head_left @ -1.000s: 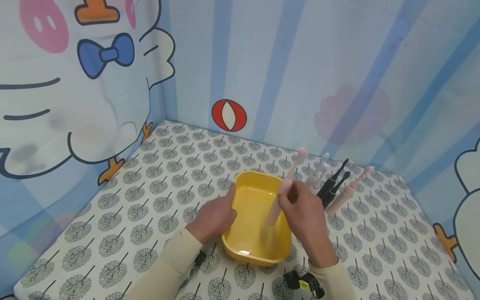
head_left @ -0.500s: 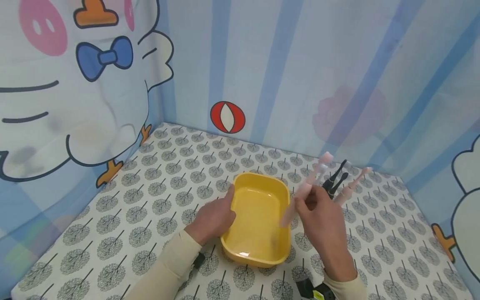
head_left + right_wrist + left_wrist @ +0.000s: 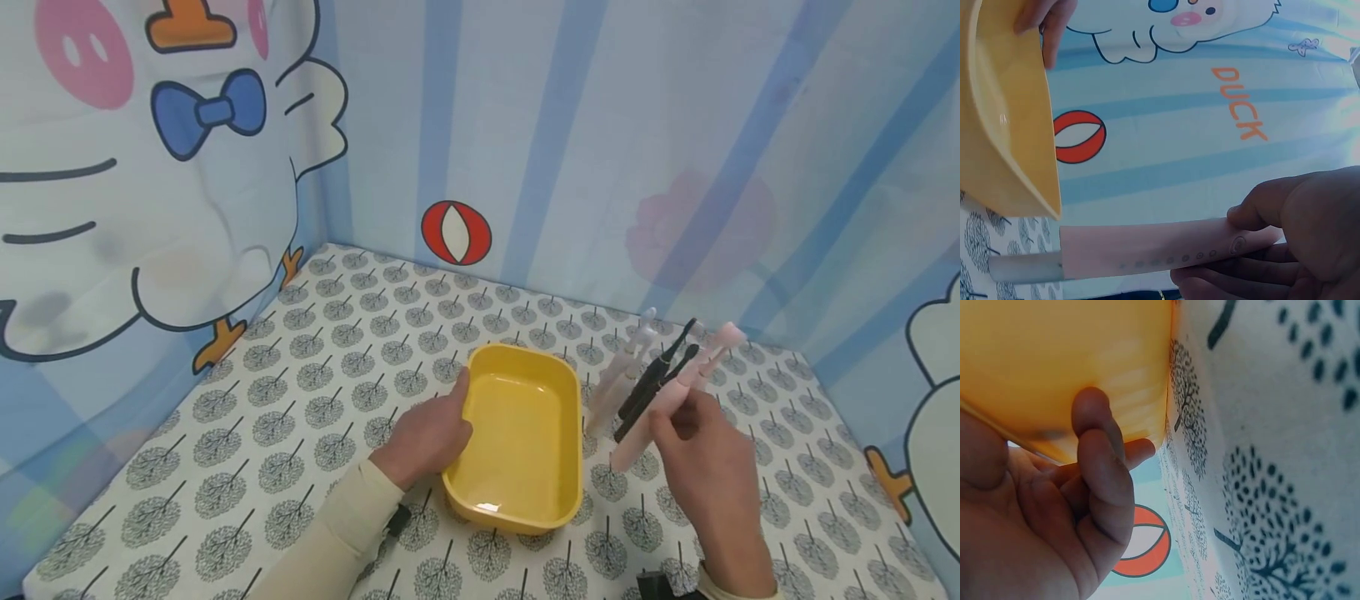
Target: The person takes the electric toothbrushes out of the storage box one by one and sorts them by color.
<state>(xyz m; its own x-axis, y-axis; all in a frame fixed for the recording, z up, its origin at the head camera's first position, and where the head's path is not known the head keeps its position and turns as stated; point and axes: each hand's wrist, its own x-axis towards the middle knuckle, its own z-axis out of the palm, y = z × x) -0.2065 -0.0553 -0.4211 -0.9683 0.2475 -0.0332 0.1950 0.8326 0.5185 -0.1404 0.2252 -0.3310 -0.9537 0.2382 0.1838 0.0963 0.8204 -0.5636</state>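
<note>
My left hand [image 3: 426,437] grips the left rim of a yellow plastic basin [image 3: 517,446], thumb over the rim and fingers [image 3: 1107,481] against its outer wall. Nothing lies in the basin. My right hand [image 3: 708,475] pinches a pink electric toothbrush [image 3: 1141,250] by its handle, head pointing up and away. It is held to the right of the basin, overlapping a row of other toothbrushes in the head view. Two black toothbrushes [image 3: 651,385] and white ones [image 3: 613,383] are in that row; another pink one is mostly hidden behind the held one.
A tree-patterned cloth [image 3: 300,450] covers the table. Behind it hangs a light blue striped curtain [image 3: 495,125] with cartoon prints, close to the table's back edge. The row of toothbrushes sits just right of the basin.
My right hand has carried the pink toothbrush from over the basin rightwards to the row of toothbrushes. The left hand and basin have stayed in place.
</note>
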